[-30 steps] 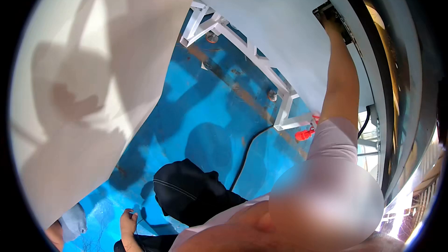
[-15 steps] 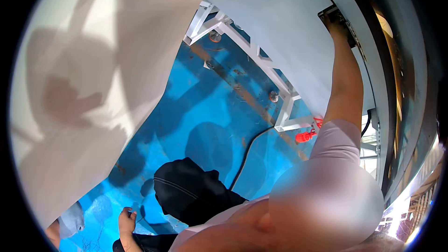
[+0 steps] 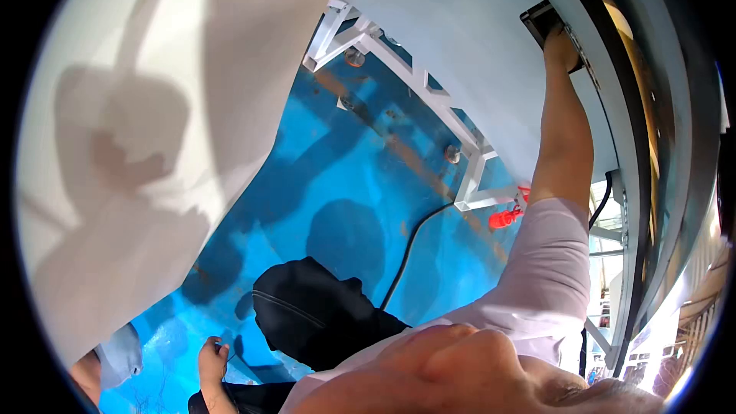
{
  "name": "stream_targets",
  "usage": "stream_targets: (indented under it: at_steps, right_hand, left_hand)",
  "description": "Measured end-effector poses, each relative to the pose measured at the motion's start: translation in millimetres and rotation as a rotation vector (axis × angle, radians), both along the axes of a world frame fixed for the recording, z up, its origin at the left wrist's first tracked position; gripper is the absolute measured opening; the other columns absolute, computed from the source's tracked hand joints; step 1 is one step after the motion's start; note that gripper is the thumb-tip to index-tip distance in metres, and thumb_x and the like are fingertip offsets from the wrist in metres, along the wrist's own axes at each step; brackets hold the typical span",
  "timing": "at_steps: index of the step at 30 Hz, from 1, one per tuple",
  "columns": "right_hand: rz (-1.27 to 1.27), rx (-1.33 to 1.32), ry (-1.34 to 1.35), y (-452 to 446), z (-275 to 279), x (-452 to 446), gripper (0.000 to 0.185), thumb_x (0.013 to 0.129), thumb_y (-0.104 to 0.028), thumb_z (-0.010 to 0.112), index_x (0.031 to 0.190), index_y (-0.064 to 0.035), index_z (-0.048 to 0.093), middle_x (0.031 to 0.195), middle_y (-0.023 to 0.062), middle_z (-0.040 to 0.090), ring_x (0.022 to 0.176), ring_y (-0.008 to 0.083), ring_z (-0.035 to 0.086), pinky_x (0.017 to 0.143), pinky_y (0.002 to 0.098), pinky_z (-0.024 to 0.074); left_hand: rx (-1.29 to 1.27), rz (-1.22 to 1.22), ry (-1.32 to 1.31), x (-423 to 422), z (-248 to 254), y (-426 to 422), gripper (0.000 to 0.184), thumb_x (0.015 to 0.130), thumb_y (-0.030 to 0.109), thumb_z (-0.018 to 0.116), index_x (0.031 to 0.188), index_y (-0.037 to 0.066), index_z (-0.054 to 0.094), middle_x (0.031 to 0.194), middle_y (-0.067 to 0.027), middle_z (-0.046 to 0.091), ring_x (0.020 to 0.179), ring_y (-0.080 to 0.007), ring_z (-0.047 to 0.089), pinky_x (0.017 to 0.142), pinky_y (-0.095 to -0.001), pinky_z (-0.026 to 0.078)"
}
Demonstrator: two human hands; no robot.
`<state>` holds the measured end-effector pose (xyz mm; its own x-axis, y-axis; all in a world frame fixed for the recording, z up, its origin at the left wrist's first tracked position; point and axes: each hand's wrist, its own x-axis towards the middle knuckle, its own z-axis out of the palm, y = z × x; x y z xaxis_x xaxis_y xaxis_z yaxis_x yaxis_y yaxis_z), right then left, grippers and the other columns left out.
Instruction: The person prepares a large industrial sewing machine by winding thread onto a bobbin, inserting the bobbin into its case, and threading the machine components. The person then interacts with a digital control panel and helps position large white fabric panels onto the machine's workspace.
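My right hand [image 3: 561, 47] reaches into a dark rectangular recess [image 3: 537, 21] in the pale grey panel [image 3: 452, 38] at the upper right. Its fingers are mostly hidden against the recess and its edge, so what they touch cannot be made out. At the lower left, my left hand [image 3: 212, 360] is held low beside a dark-trousered knee [image 3: 307, 307]. Its fingers are curled together around something small and dark that is too small to name.
White metal frame [image 3: 414, 80] with round feet stands under the panel. A black cable [image 3: 410, 249] crosses the blue floor [image 3: 345, 176]. A red object [image 3: 504, 219] hangs near the frame's corner. A large cream panel [image 3: 130, 146] fills the left. Part of another person [image 3: 88, 374] shows at lower left.
My right hand has shifted toward the lower right edge of the recess, uncovering more of its dark interior. My left hand has stayed nearly in place. The view has moved slightly.
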<state>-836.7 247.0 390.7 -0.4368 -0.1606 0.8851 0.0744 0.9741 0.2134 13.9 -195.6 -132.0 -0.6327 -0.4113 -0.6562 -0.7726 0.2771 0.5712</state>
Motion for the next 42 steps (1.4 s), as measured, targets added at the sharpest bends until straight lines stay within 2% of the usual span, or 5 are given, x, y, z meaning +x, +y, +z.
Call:
stream_targets:
  at_steps: [6,16,17,21,42]
  right_hand:
    - [0.679,-0.319,-0.017,-97,-95,137,0.031,0.09,-0.028,0.063,0.073,-0.0056,0.051,0.065,0.0122,0.052,0.06,0.032,0.051,0.057,0.0424,0.0425]
    - [2.309,-0.373,-0.451,-287,-248,563,0.025,0.072,-0.017,0.081,0.068,-0.0099,0.057,0.066,0.0024,0.045,0.056,0.021,0.049,0.048,0.037,0.0383]
    - [2.245,-0.385,-1.188,-293,-240,590,0.031,0.082,-0.022,0.076,0.067,-0.0098,0.053,0.068,0.0061,0.051,0.057,0.0251,0.051,0.051,0.0372,0.0399]
    - [1.926,0.978,-1.52,-322,-275,648,0.034,0.09,-0.039,0.063,0.081,-0.0059,0.06,0.083,0.0113,0.062,0.081,0.0297,0.063,0.067,0.0406,0.0494]
    - [1.833,0.12,-1.76,-284,-232,787,0.03,0.09,-0.034,0.063,0.104,-0.008,0.059,0.093,0.0102,0.063,0.093,0.0296,0.063,0.082,0.0418,0.0503]
  left_hand:
    - [-0.234,-0.242,-0.076,-11,77,1,0.037,0.08,0.018,0.074,0.111,0.002,0.062,0.1,-0.0194,0.066,0.095,-0.0375,0.063,0.083,-0.045,0.051]
    - [-0.449,-0.249,0.11,42,128,-3,0.043,0.082,0.022,0.074,0.119,0.003,0.06,0.111,-0.0203,0.064,0.103,-0.0388,0.061,0.087,-0.0455,0.05]
    - [-0.459,-0.25,0.105,58,124,-2,0.043,0.082,0.022,0.074,0.119,0.003,0.06,0.111,-0.0203,0.064,0.103,-0.0388,0.061,0.087,-0.0455,0.05]
    - [-0.089,-0.273,-0.177,98,121,-1,0.044,0.084,0.026,0.073,0.119,0.003,0.061,0.109,-0.0221,0.065,0.098,-0.037,0.065,0.083,-0.045,0.052]
    - [-0.01,-0.6,-0.048,84,41,-35,0.05,0.087,0.042,0.066,0.121,0.005,0.061,0.1,-0.0219,0.07,0.097,-0.0388,0.067,0.083,-0.0462,0.053]
